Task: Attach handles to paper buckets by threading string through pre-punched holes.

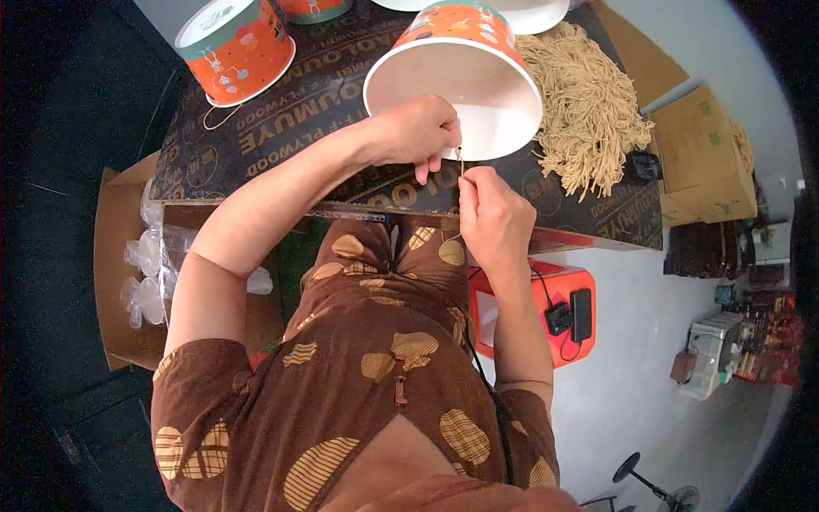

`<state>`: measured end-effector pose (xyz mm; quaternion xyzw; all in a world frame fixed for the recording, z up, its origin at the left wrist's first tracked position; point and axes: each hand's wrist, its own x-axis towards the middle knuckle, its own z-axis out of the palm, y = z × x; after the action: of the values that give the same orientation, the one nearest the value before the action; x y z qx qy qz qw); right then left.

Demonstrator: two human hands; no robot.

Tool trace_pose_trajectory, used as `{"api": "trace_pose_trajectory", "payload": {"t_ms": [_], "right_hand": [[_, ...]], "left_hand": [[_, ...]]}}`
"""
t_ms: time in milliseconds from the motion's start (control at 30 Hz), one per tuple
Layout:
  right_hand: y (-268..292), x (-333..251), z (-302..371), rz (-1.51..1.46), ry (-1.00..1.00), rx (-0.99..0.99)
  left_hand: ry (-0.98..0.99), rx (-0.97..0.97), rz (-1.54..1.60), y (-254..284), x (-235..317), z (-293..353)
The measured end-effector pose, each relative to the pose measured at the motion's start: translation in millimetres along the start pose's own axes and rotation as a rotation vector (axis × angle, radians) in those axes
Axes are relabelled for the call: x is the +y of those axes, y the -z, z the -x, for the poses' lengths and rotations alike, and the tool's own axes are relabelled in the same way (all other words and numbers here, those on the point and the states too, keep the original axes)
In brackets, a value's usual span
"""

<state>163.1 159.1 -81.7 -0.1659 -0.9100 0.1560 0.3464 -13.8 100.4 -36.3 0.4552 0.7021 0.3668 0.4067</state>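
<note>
A large orange paper bucket (499,107) with a white inside and a green band lies tipped on the tabletop, its mouth facing me. My left hand (424,132) is closed at the near edge of its rim, some fingertips showing below the rim. From a small dark spot on that rim a short tan cord (461,162) runs down. My right hand (495,209) pinches this cord between thumb and fingers just below the rim. What lies inside the left fingers is partly hidden.
A pile of tan cords (589,111) lies right of the bucket. Another orange bucket (243,60) with a cord loop stands far left. An open carton (128,256) holds clear plastic on the left. A red stool (546,341) carries black devices. Cardboard boxes (704,162) stand at right.
</note>
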Motion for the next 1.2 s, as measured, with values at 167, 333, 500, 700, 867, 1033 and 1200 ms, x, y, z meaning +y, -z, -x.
{"api": "trace_pose_trajectory", "payload": {"t_ms": [167, 333, 500, 700, 867, 1033, 1200], "right_hand": [[-1, 2, 0, -0.02, -0.017, -0.001], [-1, 1, 0, -0.009, -0.035, 0.001], [-1, 1, -1, -0.005, -0.001, 0.003], [1, -3, 1, -0.015, -0.118, -0.044], [-4, -10, -3, -0.013, -0.065, 0.217], [5, -14, 4, 0.032, -0.075, -0.033], [13, -37, 13, -0.221, -0.116, -0.014]], "left_hand": [[-0.068, -0.014, -0.001, 0, -6, -2], [-0.032, -0.008, -0.14, -3, 6, 2], [-0.396, 0.211, -0.323, -16, -24, -8], [-0.681, 0.276, -0.982, -34, 27, 40], [-1.096, 0.469, -1.468, -43, 66, 34], [-0.764, 0.881, -1.621, -20, 63, 20], [-0.473, 1.04, -1.388, 37, 58, 47]]}}
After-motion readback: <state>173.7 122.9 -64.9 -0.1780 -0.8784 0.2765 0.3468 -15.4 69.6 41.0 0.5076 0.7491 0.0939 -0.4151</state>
